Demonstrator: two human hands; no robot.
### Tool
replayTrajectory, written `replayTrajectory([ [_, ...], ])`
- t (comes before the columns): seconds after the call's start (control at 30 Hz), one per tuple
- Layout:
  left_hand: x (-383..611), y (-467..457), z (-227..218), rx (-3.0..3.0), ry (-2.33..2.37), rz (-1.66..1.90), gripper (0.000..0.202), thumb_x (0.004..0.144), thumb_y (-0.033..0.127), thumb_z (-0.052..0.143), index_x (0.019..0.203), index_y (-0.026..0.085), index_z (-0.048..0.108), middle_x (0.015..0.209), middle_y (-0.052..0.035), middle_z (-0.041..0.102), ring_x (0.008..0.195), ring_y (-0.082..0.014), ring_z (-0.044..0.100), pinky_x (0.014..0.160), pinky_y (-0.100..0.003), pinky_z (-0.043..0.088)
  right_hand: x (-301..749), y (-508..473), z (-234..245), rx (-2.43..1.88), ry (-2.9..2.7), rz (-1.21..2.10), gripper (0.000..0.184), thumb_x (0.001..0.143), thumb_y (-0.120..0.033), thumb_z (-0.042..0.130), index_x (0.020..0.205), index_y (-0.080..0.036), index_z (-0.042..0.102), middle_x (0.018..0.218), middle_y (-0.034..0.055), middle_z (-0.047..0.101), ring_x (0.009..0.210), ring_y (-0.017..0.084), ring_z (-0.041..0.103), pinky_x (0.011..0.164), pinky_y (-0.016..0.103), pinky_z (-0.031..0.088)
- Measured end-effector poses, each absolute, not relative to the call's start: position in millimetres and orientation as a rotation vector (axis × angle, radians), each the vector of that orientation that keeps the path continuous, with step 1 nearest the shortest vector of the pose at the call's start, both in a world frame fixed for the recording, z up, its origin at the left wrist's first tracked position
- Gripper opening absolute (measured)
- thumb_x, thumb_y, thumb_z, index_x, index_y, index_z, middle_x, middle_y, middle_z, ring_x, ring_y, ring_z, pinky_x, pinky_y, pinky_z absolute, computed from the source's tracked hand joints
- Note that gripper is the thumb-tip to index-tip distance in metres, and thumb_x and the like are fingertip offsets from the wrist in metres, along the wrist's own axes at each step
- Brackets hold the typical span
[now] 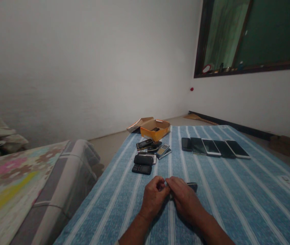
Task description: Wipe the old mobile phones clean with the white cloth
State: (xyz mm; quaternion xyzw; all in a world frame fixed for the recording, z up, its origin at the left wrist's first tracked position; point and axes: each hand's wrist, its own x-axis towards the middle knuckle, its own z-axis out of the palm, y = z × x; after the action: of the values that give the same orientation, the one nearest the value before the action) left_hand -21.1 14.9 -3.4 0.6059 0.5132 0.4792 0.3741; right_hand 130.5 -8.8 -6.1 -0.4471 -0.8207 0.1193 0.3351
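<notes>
My left hand and my right hand meet low in the middle, resting on a blue striped cloth. Both have their fingers curled together, fingertips touching. My right hand covers a small dark phone, whose end sticks out past the knuckles. What my left fingers pinch is hidden. Just beyond lies a pile of several old keypad phones. A row of several smartphones lies face up further right.
An open orange cardboard box with its lid beside it stands at the cloth's far edge. A patterned mattress lies to the left. Bare floor and white walls lie beyond, with a dark-framed window upper right.
</notes>
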Motion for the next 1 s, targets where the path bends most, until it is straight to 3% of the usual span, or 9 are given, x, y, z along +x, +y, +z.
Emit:
replayTrajectory([
  [0.2,-24,17,-8,1.558,1.213,1.145,0.018,0.07,0.028,0.069,0.06,0.016,0.061,0.059,0.0018,0.056,0.06,-0.014,0.052,0.06,-0.026,0.041,139,-11,7,-1.087,-2.202,0.407,0.042,0.091,-0.008,0.04,0.128,-0.022,0.055,0.111,0.0078,0.062,0.101,0.02,0.054,0.09,0.035,0.047],
  [0.4,-24,15,-2,1.589,1.026,1.102,0.019,0.077,0.031,0.067,0.083,0.015,0.075,0.081,-0.0051,0.072,0.08,-0.0211,0.064,0.076,-0.03,0.047,135,-11,8,-1.147,-2.175,0.397,0.043,0.09,-0.005,0.038,0.124,-0.022,0.059,0.109,0.0076,0.063,0.101,0.02,0.054,0.088,0.033,0.047],
  [0.6,-25,19,-9,1.547,1.006,1.084,0.025,0.077,0.034,0.068,0.092,0.014,0.072,0.076,-0.0037,0.071,0.073,-0.0184,0.063,0.071,-0.028,0.047,144,-9,7,-1.268,-2.207,0.352,0.042,0.088,-0.004,0.041,0.121,-0.021,0.061,0.107,0.0075,0.064,0.101,0.02,0.055,0.087,0.031,0.045],
  [0.83,-23,21,-10,1.535,1.095,1.117,0.022,0.073,0.036,0.071,0.074,0.014,0.07,0.064,-0.0008,0.062,0.062,-0.0147,0.055,0.061,-0.026,0.041,167,-3,1,-1.408,-2.198,0.274,0.036,0.086,-0.003,0.043,0.11,-0.019,0.064,0.1,0.0068,0.064,0.093,0.02,0.057,0.082,0.029,0.044],
  [1.0,-23,23,-8,1.447,1.045,1.091,0.024,0.069,0.037,0.075,0.075,0.014,0.07,0.063,-0.0009,0.063,0.062,-0.0141,0.056,0.062,-0.026,0.042,141,-8,-3,-1.42,-2.184,0.169,0.04,0.082,0.001,0.043,0.112,-0.017,0.063,0.101,0.0089,0.064,0.095,0.022,0.055,0.083,0.031,0.043],
])
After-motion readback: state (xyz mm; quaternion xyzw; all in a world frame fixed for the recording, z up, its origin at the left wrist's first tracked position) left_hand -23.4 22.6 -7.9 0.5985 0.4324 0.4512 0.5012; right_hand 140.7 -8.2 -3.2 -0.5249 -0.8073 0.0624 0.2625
